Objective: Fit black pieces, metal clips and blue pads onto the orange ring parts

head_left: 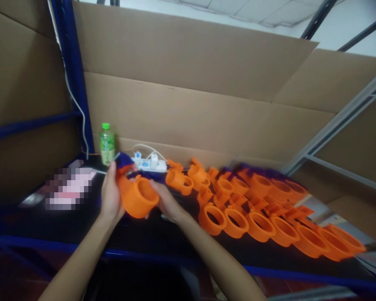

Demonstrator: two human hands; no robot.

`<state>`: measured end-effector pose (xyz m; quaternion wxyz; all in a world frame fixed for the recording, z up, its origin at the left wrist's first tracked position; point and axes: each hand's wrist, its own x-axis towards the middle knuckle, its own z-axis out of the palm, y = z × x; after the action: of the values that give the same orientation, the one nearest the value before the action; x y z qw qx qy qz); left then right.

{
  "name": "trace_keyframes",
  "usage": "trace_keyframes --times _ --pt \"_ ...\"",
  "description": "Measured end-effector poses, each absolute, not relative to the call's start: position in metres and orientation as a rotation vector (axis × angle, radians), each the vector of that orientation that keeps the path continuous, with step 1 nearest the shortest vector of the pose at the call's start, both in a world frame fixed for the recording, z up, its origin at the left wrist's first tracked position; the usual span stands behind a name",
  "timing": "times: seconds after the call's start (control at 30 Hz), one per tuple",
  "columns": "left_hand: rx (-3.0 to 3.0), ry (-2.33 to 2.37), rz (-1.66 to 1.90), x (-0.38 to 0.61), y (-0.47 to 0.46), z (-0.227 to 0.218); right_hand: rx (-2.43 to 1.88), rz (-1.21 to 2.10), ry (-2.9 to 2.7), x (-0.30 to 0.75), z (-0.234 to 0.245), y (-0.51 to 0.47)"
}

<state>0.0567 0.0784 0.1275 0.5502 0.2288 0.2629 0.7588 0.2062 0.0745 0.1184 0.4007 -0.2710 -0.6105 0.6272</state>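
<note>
Both my hands hold an orange ring-shaped plastic part [134, 207] in front of me, above the black tabletop. Its round opening faces up and to the right, and a dark blue-purple piece [125, 161] shows at its upper end. My left hand [109, 196] is closed around the left side. On the right, my right hand [163, 200] grips the ring's side, with its fingers partly hidden behind the part. Similar orange ring parts [261, 225] stand in rows to the right, blurred at the far end.
A green-capped bottle [107, 144] stands at the back left, near a white power strip [150, 164] with plugs and cables. At left lies a pixelated pink item [70, 188]. Cardboard panels [191, 96] close off the back, and a blue post [73, 62] rises on the left.
</note>
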Motion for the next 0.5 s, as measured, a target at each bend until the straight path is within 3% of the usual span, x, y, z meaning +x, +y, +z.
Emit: trace_keyframes --times 0.1,0.33,0.5 --pt "0.608 0.64 1.791 0.058 0.081 0.125 -0.661 1.786 -1.488 0.204 0.119 0.073" --pt "0.888 0.757 1.817 0.058 0.084 0.122 -0.901 1.039 -1.544 0.209 0.107 0.087" --pt "0.75 0.73 1.958 0.054 0.083 0.126 -0.875 0.954 -1.626 0.209 0.101 0.087"
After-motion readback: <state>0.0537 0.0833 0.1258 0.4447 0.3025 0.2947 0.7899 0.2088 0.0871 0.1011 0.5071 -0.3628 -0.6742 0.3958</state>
